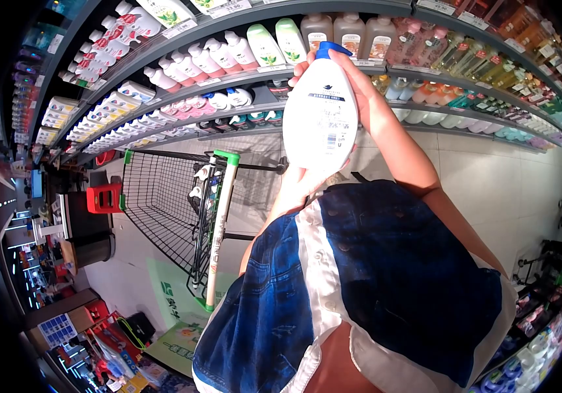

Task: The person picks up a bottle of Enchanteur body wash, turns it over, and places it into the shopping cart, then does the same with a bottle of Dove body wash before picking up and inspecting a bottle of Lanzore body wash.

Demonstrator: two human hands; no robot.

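A white pump bottle (321, 121) with a blue cap stands upright between my hands, its printed back label and barcode facing me. My right hand (354, 69) is wrapped round its top at the right, just below the blue pump head, and some fingertips show at the left of the neck. Low down, my left hand (313, 178) holds the bottle at its base; its fingers are partly hidden behind the bottle. Shelves of bottles lie behind it.
A black wire shopping cart (163, 190) with a green-ended handle stands at the left, some bottles in its folding seat part. Store shelves (215, 82) curve across the top. A red basket (104, 198) is beyond the cart. More goods line the lower right.
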